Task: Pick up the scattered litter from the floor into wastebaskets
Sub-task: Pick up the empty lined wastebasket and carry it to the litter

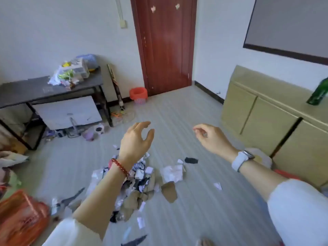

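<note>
A pile of torn paper, cardboard scraps and dark bits (140, 183) lies on the grey striped floor below my arms. A crumpled white sheet (173, 173) and a brown cardboard piece (169, 191) sit just right of it. My left hand (137, 139), with a red bead bracelet at the wrist, hovers above the pile with loosely curled fingers and holds nothing. My right hand (210, 137), with a watch at the wrist, hangs in the air to the right, fingers loosely bent, nothing visible in it. A red-rimmed wastebasket (138, 95) stands by the door.
A dark table (35, 89) with clutter on top and below fills the left. Beige cabinets (262, 114) line the right wall, a green bottle (318, 94) on top. An orange plastic bag (21, 215) lies at the lower left. The brown door (166, 43) is shut.
</note>
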Demonstrator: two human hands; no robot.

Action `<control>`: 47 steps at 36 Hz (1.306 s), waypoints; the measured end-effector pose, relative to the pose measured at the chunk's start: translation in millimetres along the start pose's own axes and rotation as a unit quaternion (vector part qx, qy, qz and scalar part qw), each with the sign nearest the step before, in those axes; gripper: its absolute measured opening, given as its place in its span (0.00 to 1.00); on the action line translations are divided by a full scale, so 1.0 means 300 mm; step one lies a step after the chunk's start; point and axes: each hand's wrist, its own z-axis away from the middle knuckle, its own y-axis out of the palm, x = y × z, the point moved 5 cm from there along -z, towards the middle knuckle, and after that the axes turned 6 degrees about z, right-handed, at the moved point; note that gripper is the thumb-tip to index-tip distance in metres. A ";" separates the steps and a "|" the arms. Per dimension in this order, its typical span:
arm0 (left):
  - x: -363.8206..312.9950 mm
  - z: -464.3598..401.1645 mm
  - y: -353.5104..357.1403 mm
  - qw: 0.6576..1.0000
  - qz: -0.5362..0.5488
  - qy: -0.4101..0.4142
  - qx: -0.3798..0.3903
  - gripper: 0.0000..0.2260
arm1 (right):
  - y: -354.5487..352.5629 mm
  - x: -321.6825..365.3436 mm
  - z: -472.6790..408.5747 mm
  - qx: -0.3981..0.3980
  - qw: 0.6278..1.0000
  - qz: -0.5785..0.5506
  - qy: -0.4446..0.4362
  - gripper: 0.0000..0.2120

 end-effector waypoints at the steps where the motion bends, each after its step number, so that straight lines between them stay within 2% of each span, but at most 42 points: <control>1: 0.024 -0.013 0.079 0.999 0.017 -0.021 0.017 0.15 | 0.026 -0.073 0.000 0.006 1.000 -0.001 0.018 0.08; 4: 0.100 -0.066 0.322 0.995 0.033 -0.073 0.065 0.15 | 0.107 -0.298 -0.015 0.054 0.996 0.004 0.077 0.09; 8: 0.176 -0.210 0.649 0.984 0.050 -0.121 0.123 0.14 | 0.180 -0.594 -0.110 0.078 0.988 0.000 0.135 0.08; 12: 0.210 -0.414 0.917 0.969 0.061 -0.179 0.161 0.13 | 0.210 -0.844 -0.301 0.107 0.976 -0.027 0.188 0.08; 16: 0.211 -0.655 1.105 0.958 0.061 -0.200 0.194 0.12 | 0.207 -1.010 -0.538 0.129 0.966 -0.033 0.220 0.10; 26: 0.275 -1.306 1.292 0.963 0.051 -0.198 0.175 0.14 | 0.208 -1.207 -1.196 0.172 0.961 -0.033 0.216 0.14; 35: 0.573 -1.993 1.464 0.965 0.067 -0.231 0.101 0.14 | 0.353 -1.417 -1.970 0.192 0.965 -0.011 0.176 0.14; 41: 0.716 -2.520 1.601 0.956 0.085 -0.263 0.096 0.14 | 0.419 -1.529 -2.533 0.221 0.960 0.016 0.169 0.13; 47: 0.775 -2.945 1.666 0.959 0.089 -0.252 0.093 0.14 | 0.449 -1.554 -2.994 0.221 0.964 0.012 0.148 0.14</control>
